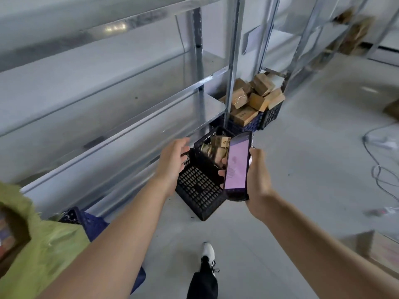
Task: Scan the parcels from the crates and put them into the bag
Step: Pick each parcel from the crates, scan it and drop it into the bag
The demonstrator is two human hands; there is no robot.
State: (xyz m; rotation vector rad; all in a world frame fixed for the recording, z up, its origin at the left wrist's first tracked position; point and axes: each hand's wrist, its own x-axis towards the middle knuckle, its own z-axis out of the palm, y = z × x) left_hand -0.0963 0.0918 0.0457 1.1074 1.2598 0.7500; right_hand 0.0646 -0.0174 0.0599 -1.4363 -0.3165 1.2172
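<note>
My right hand grips a handheld scanner with a lit pink screen, held upright over the floor. My left hand is empty, its fingers relaxed, stretched out above the near black crate. That crate stands on the floor with a few brown cardboard parcels at its far end. Behind it a dark blue crate is heaped with brown parcels. A green bag hangs open at the lower left.
Metal shelving runs along the left and back. Another dark blue crate sits beside the green bag. Cables lie on the floor at right. A cardboard box stands at lower right. My shoe is below.
</note>
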